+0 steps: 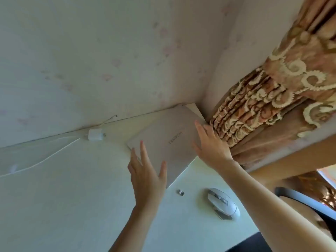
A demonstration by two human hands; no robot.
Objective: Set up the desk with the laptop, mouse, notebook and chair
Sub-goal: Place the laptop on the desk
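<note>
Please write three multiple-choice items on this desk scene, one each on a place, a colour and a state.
1. Where does the small USB dongle lie?
A. between laptop and mouse
B. on the laptop
C. beside the charger

2. What colour is the mouse?
A. black
B. white
C. red

3. The laptop lid is:
A. open
B. closed
C. detached

Answers: 1 A, it sits on the desk between them; 2 B, its shell is white; 3 B, the left hand and right hand reach to a flat shut lid.

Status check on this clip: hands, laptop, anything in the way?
Left hand and right hand open, reaching for closed laptop in desk corner. Mouse, small dongle nearby, clear of it.
</note>
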